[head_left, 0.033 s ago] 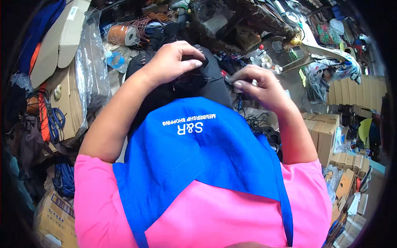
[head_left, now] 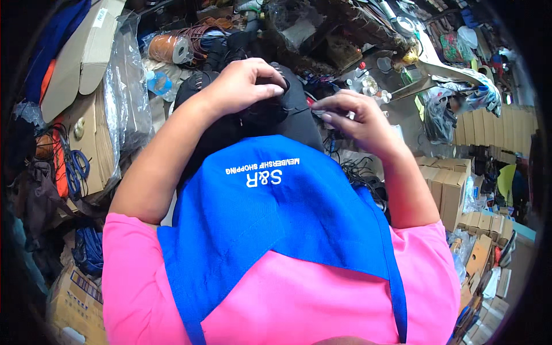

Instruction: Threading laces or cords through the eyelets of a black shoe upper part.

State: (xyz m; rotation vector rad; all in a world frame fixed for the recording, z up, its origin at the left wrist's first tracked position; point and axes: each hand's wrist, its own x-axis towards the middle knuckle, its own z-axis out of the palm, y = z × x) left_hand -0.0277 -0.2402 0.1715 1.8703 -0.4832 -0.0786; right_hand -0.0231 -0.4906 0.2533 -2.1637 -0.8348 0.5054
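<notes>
In my lap, above the blue apron (head_left: 230, 207), lies a soft-looking black item (head_left: 267, 115); its kind is too dark to make out. My left hand (head_left: 250, 86) is curled over its far side, the thumb bent toward the fingers and the fingertips partly lost against the black. To the right, apart from the item, my right hand (head_left: 362, 118) has its fingers bent toward the thumb. Whatever sits between them is too small to name. Black cloth with pale stitches (head_left: 198, 80) shows beside my left wrist.
An orange spool of cord (head_left: 164, 48) and a blue-tinted plastic bottle (head_left: 159, 83) lie at the far left. Blue-handled scissors (head_left: 77, 165) rest near flat cardboard (head_left: 95, 138). Small bottles (head_left: 371, 86) stand beyond my right hand. Cardboard boxes (head_left: 448, 181) are stacked at right.
My right hand has shifted slightly left, and the small pale patch seen between its fingers no longer shows. My left hand stays almost in place on the black item.
</notes>
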